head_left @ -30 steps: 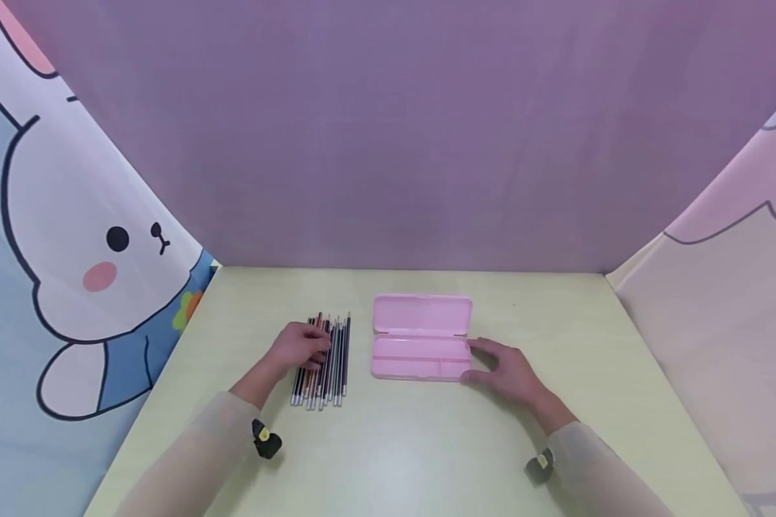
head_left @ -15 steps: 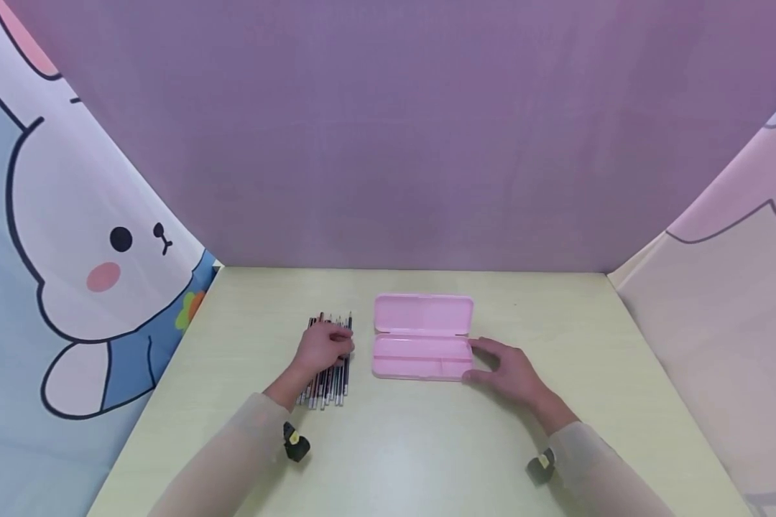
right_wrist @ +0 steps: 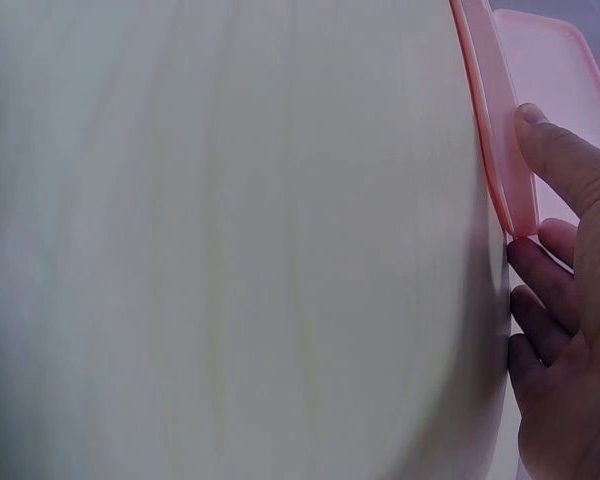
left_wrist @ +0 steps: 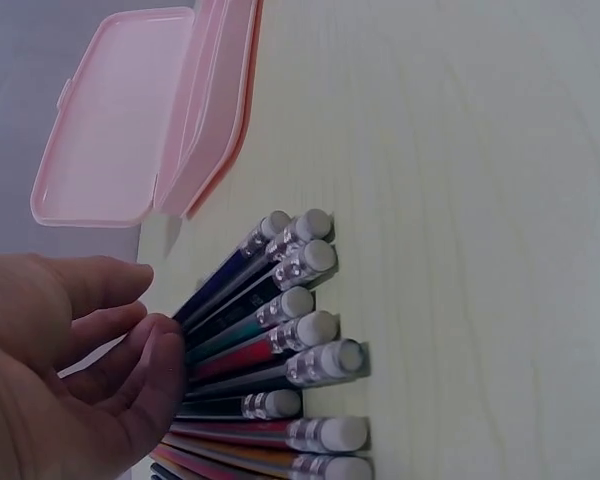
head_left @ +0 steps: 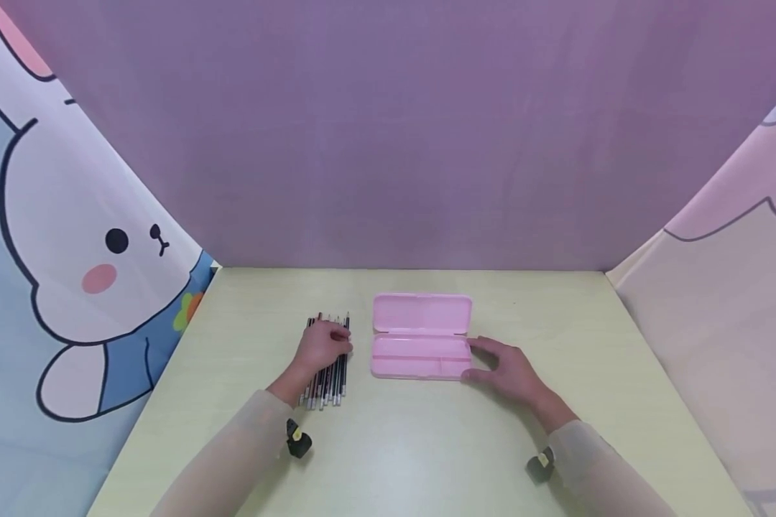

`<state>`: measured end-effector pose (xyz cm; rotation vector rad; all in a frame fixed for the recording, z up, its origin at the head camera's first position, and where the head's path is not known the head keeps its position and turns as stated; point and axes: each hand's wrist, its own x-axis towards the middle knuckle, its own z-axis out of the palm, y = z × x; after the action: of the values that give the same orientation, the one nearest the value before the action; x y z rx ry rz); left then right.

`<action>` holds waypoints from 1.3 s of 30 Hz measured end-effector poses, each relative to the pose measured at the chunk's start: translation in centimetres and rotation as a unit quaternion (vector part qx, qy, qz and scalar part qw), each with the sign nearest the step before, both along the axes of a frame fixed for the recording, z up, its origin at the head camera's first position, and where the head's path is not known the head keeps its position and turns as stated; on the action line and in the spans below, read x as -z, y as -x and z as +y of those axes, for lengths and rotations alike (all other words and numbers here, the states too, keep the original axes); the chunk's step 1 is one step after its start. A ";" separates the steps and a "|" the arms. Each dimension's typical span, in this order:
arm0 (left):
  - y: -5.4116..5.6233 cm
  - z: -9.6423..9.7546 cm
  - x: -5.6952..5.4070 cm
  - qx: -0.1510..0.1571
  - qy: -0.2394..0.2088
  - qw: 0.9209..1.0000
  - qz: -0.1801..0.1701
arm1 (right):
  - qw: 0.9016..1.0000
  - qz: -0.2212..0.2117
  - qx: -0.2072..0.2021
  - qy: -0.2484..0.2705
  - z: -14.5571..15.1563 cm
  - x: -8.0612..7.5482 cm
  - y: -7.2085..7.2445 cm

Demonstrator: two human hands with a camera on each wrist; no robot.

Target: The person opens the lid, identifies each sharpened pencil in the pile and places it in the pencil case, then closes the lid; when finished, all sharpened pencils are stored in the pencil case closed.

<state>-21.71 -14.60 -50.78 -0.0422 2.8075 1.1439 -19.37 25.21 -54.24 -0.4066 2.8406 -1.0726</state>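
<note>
A row of pencils (head_left: 335,380) with white erasers lies on the table, the eraser ends toward me. Over them is my left hand (head_left: 322,346), its fingertips near the rightmost pencils. The left wrist view shows the thumb and fingers bent beside the pencils (left_wrist: 270,330), with none visibly lifted. To the right of them lies an open pink pencil case (head_left: 420,347), lid folded back and trays bare. My right hand (head_left: 507,370) holds the case's right end, with the thumb (right_wrist: 555,150) on its front wall and fingers at the end.
The pale wooden table (head_left: 401,452) stretches around both hands. A purple backdrop (head_left: 414,143) rises behind its far edge. Printed cloth panels stand at the left, with a rabbit (head_left: 71,244), and at the right.
My left hand has moved right across the pencils, from their left side to the rightmost ones, and stays there over the last half second. The right hand and the pencil case have kept still.
</note>
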 end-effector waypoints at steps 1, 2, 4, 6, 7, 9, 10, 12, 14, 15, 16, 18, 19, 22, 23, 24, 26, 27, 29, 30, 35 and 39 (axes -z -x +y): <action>0.0 0.0 0.0 0.001 0.001 1.000 0.000 | 1.000 -0.001 0.000 0.001 0.0 0.0 0.0; 0.0 0.0 0.0 0.001 0.000 1.000 -0.002 | 1.000 -0.003 0.000 0.001 -0.1 -0.1 -0.1; -0.1 -0.1 0.2 0.004 -0.003 1.000 -0.003 | 1.000 -0.004 0.001 0.001 -0.1 -0.1 -0.1; -0.1 -0.2 0.5 0.006 -0.005 1.000 0.002 | 1.000 -0.004 0.000 0.000 -0.1 0.0 -0.1; -0.1 -0.2 0.7 0.007 -0.005 1.000 0.004 | 1.000 -0.004 0.000 0.000 -0.1 0.0 -0.1; 0.0 -0.2 1.1 0.008 -0.004 1.000 0.012 | 1.000 -0.001 -0.001 -0.003 0.0 0.1 -0.1; 0.0 -0.1 1.1 0.009 -0.003 1.000 0.016 | 1.000 0.000 -0.001 -0.005 0.0 0.1 0.0; 0.0 0.0 1.2 0.011 0.002 1.000 0.024 | 1.000 0.000 0.000 -0.006 0.0 0.2 0.0; 0.0 0.2 1.2 0.011 0.011 0.999 0.030 | 1.000 -0.001 0.000 -0.006 0.0 0.2 0.0; 0.0 0.3 1.1 0.012 0.017 0.999 0.031 | 1.000 -0.002 0.001 -0.005 0.0 0.2 -0.1; 0.0 0.4 1.1 0.012 0.024 0.999 0.033 | 1.000 -0.004 0.002 -0.004 0.0 0.2 -0.1; 0.0 0.6 1.0 0.012 0.040 0.998 0.036 | 1.000 -0.004 0.002 -0.003 0.0 0.2 -0.1; 0.0 0.7 0.9 0.013 0.051 0.998 0.038 | 1.000 -0.003 0.002 -0.003 0.0 0.2 -0.1; 0.2 1.0 0.9 0.018 0.075 0.996 0.047 | 1.000 0.000 0.003 -0.001 0.0 0.2 -0.1; 0.2 1.0 0.9 0.020 0.080 0.995 0.051 | 1.000 0.000 0.003 -0.001 0.0 0.2 -0.1; 0.2 1.1 1.0 0.023 0.084 0.995 0.054 | 1.000 0.001 0.003 -0.001 0.0 0.2 -0.2; 0.2 1.1 1.0 0.027 0.085 0.994 0.058 | 1.000 0.002 0.002 -0.001 0.0 0.3 -0.2; 0.2 1.1 1.0 0.028 0.086 0.994 0.061 | 1.000 0.002 0.001 -0.001 -0.1 0.3 -0.2; 0.1 1.1 1.1 0.026 0.085 0.994 0.065 | 1.000 0.003 0.000 0.000 -0.1 0.3 -0.2; 0.0 1.1 1.1 0.024 0.084 0.994 0.066 | 1.000 0.003 0.000 -0.001 -0.1 0.3 -0.2; -0.2 1.1 1.1 0.018 0.076 0.994 0.072 | 1.000 0.005 0.003 -0.002 0.0 0.4 -0.1; -0.2 1.0 1.2 0.024 0.069 0.994 0.081 | 1.000 0.008 0.004 -0.003 0.1 0.4 0.0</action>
<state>-21.53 -13.58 -52.00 0.1124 3.0074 0.9833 -19.39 25.28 -54.65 -0.4048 2.8623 -1.0661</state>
